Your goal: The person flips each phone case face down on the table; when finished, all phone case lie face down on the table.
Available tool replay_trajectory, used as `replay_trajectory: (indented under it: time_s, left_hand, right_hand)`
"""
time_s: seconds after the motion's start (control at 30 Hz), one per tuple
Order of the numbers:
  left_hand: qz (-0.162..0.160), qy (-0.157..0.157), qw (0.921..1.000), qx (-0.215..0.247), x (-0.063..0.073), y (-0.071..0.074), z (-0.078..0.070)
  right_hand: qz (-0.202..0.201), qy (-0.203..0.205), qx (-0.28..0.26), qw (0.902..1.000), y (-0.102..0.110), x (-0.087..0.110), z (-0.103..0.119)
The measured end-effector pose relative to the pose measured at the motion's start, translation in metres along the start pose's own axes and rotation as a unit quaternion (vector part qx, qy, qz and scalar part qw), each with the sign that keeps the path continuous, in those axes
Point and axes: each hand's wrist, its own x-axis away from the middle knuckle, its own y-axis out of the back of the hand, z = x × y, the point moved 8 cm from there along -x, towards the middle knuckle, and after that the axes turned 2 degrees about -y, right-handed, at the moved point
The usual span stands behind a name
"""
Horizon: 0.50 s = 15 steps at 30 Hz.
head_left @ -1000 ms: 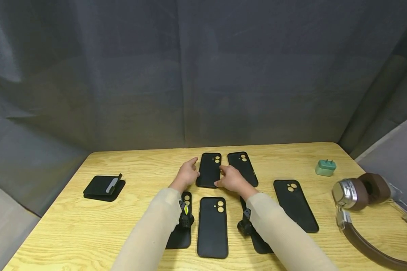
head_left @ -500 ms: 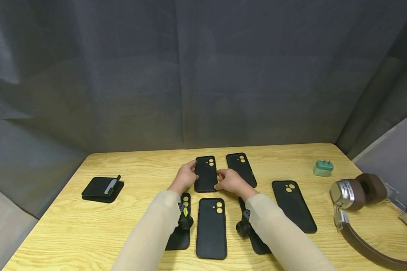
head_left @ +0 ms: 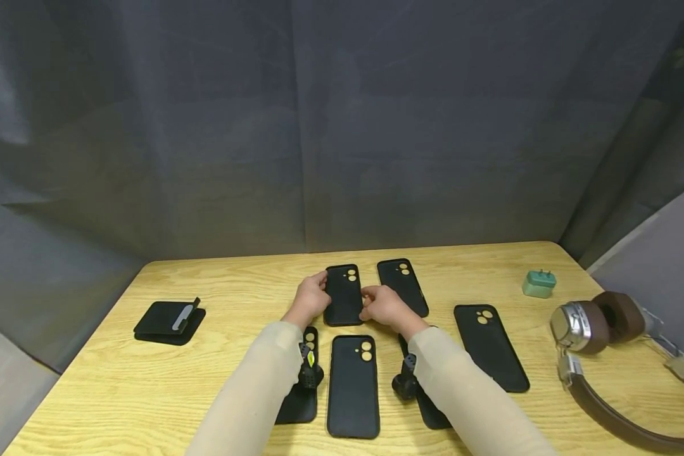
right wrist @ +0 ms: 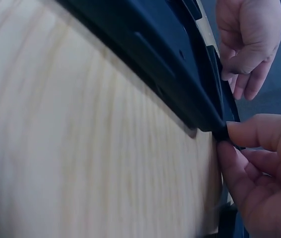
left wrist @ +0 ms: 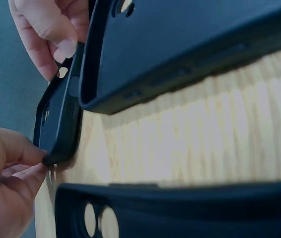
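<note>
A black phone case [head_left: 343,297] lies at the table's far middle, hollow side up, two round camera holes at its upper right. My left hand [head_left: 310,299] pinches its left edge; my right hand [head_left: 389,306] pinches the right edge near the bottom. In the left wrist view, the left hand [left wrist: 6,178] has thumb and fingers at a corner of the case [left wrist: 68,116], with the right hand [left wrist: 51,29] across from it. Thumb and forefinger of the right hand [right wrist: 264,173] meet on the rim in the right wrist view.
Other black cases lie around: one back right [head_left: 405,286], one front middle [head_left: 353,386], one right [head_left: 491,348], and two partly hidden beneath my wrists. A black folding wallet-like item [head_left: 168,322] sits left. Rightward are a green plug adapter [head_left: 539,284] and brown headphones [head_left: 598,323].
Both hands have closed in on the case's edges and taken hold of it. The case has shifted slightly left and toward me, away from the back right one.
</note>
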Motion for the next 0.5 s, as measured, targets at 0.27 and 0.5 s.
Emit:
replay_trajectory:
  time_s: [0.27, 0.5]
  left_hand:
    - [-0.009, -0.006, 0.9988, 0.047, 0.002, 0.004, -0.007]
    - [-0.023, -0.015, 0.9987, 0.044, 0.004, 0.007, -0.012]
  right_hand:
    - [0.012, -0.014, -0.022, 0.9996, 0.001, -0.001, -0.004]
    - [0.028, -0.017, -0.031, 0.9990, -0.001, -0.003, -0.006]
